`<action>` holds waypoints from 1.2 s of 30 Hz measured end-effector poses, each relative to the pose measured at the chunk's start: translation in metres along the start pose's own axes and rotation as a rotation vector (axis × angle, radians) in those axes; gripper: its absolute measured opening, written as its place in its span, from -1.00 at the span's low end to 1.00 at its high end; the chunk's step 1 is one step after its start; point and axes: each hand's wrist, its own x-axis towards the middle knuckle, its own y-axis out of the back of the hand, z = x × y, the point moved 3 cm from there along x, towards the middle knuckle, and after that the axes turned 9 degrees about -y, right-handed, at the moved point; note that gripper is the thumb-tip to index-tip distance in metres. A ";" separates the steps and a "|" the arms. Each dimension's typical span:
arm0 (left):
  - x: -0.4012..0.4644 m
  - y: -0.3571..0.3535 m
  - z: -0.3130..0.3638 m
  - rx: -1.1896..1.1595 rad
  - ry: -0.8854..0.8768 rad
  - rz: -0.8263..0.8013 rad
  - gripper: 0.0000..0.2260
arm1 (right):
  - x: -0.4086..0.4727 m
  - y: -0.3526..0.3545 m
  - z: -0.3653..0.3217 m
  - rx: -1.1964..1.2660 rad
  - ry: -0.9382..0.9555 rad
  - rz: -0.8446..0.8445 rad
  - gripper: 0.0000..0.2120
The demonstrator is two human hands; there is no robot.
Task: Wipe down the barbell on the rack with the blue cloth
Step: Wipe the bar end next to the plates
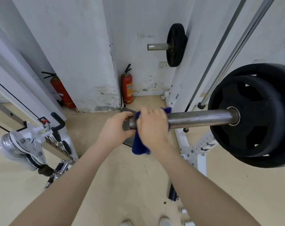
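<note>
The barbell (200, 118) lies level on the white rack (198, 154), its long axis running left to right, the free sleeve end pointing left toward mid-frame. Two black plates (255, 115) sit stacked on the sleeve at the right. The blue cloth (139, 146) is wrapped over the sleeve's tip, a tail hanging below. The right hand (152, 126) curls around the cloth and bar, gripping both. The left hand (116, 128) cups the very end of the sleeve, fingers curled on it. Above, a smaller black plate (175, 44) hangs on a storage peg. Against the back wall stand two red fire extinguishers (127, 88). A cable machine (24, 144) fills the left edge. Two shoes (164, 222) show at the bottom
</note>
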 end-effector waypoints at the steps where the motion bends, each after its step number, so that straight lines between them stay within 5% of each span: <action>1: 0.000 0.001 -0.003 -0.037 0.000 -0.004 -0.50 | -0.007 -0.006 -0.011 0.059 0.087 0.048 -0.77; 4: -0.002 0.007 -0.011 -0.233 0.024 -0.071 -0.45 | -0.003 -0.007 0.002 0.054 0.191 0.052 -0.74; 9: -0.002 0.011 -0.020 -0.334 0.026 -0.113 -0.48 | 0.016 0.009 0.035 -0.109 -0.149 0.015 -0.77; 13: -0.001 0.008 -0.023 -0.372 0.030 -0.091 -0.51 | -0.004 -0.004 -0.031 0.049 0.017 0.043 -0.72; 16: 0.001 0.009 -0.024 -0.313 0.005 -0.109 -0.54 | 0.004 -0.002 -0.017 0.014 0.108 -0.045 -0.72; 21: 0.001 0.008 -0.025 -0.302 0.003 -0.106 -0.53 | 0.026 0.010 0.044 -0.133 -0.337 0.014 -0.76; 26: 0.001 0.009 -0.023 -0.278 -0.001 -0.112 -0.53 | 0.021 -0.006 -0.018 0.007 -0.077 -0.070 -0.77; 30: -0.004 0.004 -0.020 -0.294 0.007 -0.080 -0.59 | 0.017 0.004 -0.001 0.039 0.083 -0.112 -0.78; 36: -0.004 0.005 -0.012 -0.192 0.035 -0.129 -0.54 | 0.022 0.015 0.082 -0.010 -0.316 0.123 -0.80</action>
